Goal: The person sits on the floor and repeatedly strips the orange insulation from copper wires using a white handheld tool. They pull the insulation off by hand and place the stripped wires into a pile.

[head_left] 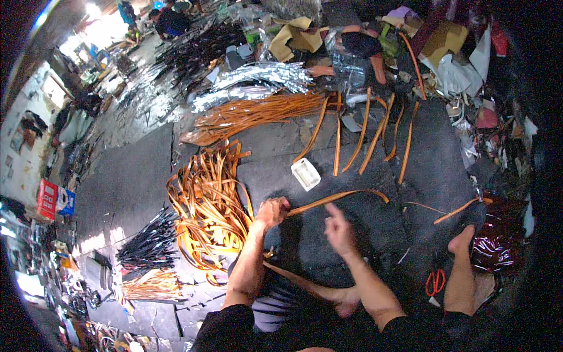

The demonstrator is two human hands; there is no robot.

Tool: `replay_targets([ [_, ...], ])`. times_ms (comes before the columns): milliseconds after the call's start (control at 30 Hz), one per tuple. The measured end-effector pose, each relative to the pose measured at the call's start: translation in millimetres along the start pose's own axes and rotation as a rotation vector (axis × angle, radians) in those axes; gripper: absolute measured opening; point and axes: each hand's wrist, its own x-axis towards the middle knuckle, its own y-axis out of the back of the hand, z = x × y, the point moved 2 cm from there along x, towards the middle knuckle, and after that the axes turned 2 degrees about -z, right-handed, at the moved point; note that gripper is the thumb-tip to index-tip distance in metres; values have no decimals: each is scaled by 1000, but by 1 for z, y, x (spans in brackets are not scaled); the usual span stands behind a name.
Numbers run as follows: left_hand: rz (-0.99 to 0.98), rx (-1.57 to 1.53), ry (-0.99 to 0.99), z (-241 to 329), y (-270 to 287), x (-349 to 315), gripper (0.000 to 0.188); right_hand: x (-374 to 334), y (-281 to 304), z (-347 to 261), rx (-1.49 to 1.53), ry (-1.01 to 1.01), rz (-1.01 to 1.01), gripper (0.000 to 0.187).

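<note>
Orange-brown strip (317,203), long, narrow, gently curved

Dim R, upr-L glare, grainy, bent edges

On the left side stands a red and blue box (48,199), silver strips (258,81) lie in a shiny pile, and behind them is a crumpled tan sheet (297,40)

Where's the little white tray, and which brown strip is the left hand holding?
White tray (312,183): head view, on its near wall.
Held brown strip (311,206): head view, on its visible left half.
</note>
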Motion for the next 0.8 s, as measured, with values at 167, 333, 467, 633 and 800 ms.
replay_targets([
  [167, -278, -112, 133, 32, 23, 1, 22, -4, 145, 45, -67, -167, 624, 39],
  [333, -705, -814, 12, 50, 41, 3, 24, -31, 159, 96, -70, -202, 751, 42],
  [467, -579, -881, -137, 175, 100, 55, 29, -19, 159, 98, -191, -34, 681, 43],
  [633, -330, -865, -233, 317, 118, 143, 35, -15, 128, 94, -151, -2, 361, 44],
  [800, -469, -680, -215, 457, 45, 231, 28, -18, 132, 93, -319, 48, 476, 50],
])
